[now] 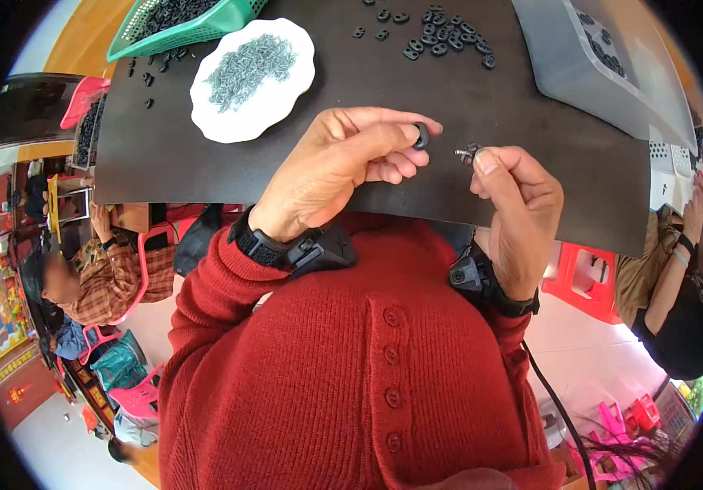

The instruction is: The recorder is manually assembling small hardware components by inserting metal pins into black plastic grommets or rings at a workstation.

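Note:
My left hand (319, 175) pinches a small rounded black plastic piece (422, 136) between thumb and fingertips, above the near part of the dark table. A short gap away, my right hand (523, 208) grips a small dark part (472, 153) between thumb and forefinger. From that part a small metal spring (460, 153) points left, toward the black piece. Behind my left hand is a white scalloped plate (237, 131) with a heap of small metal springs (253, 69) on it. Several loose black cord-lock pieces (441, 34) lie at the far middle of the table.
A green perforated basket (196, 33) full of black parts stands far left, with stray parts beside it. At the far right is a grey translucent bin (564, 57) holding black pieces. Other people sit left and right. A red stool (584, 282) stands at right.

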{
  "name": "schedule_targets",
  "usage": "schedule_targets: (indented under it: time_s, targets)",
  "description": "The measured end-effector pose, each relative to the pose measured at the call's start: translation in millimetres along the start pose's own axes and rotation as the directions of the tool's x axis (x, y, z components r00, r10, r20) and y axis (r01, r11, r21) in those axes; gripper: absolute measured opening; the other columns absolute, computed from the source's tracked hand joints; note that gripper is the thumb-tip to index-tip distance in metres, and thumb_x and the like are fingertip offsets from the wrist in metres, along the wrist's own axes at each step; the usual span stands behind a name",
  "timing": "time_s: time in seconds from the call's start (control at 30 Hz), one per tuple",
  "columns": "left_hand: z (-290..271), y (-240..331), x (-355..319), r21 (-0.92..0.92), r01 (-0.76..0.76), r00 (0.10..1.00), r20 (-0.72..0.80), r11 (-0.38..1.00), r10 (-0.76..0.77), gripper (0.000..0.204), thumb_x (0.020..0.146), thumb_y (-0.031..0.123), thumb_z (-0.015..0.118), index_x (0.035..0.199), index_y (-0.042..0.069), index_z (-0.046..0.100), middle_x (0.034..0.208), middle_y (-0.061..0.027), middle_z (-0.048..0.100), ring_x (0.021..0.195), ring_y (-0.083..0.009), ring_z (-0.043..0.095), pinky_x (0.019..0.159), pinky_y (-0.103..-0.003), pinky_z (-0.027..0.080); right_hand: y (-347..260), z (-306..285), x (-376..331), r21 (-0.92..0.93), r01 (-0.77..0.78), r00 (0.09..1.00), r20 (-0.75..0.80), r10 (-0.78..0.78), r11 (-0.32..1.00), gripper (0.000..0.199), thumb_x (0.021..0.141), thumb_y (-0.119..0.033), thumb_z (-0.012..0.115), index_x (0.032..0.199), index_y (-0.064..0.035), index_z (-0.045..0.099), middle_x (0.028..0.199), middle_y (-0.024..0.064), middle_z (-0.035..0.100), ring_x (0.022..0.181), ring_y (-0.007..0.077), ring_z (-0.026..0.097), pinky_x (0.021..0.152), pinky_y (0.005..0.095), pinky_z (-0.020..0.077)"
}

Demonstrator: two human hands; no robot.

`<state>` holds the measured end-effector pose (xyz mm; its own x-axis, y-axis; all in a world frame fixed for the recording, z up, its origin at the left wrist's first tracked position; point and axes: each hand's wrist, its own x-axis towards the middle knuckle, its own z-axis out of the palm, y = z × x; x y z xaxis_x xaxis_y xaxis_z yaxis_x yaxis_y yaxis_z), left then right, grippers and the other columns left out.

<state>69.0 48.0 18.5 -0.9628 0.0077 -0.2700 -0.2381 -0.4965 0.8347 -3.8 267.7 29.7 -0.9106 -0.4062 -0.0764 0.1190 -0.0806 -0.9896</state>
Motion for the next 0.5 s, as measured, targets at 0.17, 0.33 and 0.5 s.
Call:
schedule_targets:
  time_s: [0.17, 0.33, 0.5]
  targets:
    - [10.3, -6.2, 5.6, -0.004, 0.008, 0.996, -0.085, 1.0, -0.008, 0.03, 0.108, 0.017, 0.065, 0.13, -0.001, 0.074, 0.1, -0.0086, 0.079, 0.084, -0.0101, 0.073, 0.083, -0.024, 0.059, 0.6, -2.6, 2.2, -0.004, 0.015, 1.0, 0.008, -0.015, 1.0, 0.014, 0.099, -0.011, 0.072, 0.096, 0.0027, 0.075, 0.082, 0.0022, 0.066, 0.079, 0.009, 0.056, 0.076, 0.0256, 0.0403]
    - [19.7, -16.3, 11.8, 0.053, -0.057, 0.993, -0.103, 0.997, 0.062, 0.025, 0.104, 0.018, 0.072, 0.121, 0.0, 0.078, 0.105, -0.0047, 0.079, 0.089, -0.0094, 0.071, 0.085, -0.024, 0.057, 5.8, -7.0, 1.8, 0.122, -0.033, 0.996, 0.091, 0.022, 0.992, 0.016, 0.104, -0.012, 0.069, 0.105, 0.0037, 0.073, 0.087, 0.0034, 0.066, 0.081, 0.0101, 0.056, 0.077, 0.0258, 0.0421]
    - [20.5, -26.0, 17.2, 0.092, -0.075, 0.996, -0.049, 0.993, 0.08, 0.023, 0.1, 0.015, 0.078, 0.116, 0.0, 0.081, 0.097, -0.0041, 0.08, 0.084, -0.0063, 0.069, 0.074, -0.021, 0.054, 12.4, -7.5, 4.2, 0.201, -0.059, 0.991, 0.131, 0.033, 0.978, 0.02, 0.107, -0.013, 0.065, 0.112, 0.0048, 0.07, 0.092, 0.0044, 0.067, 0.083, 0.011, 0.059, 0.079, 0.0268, 0.0464]
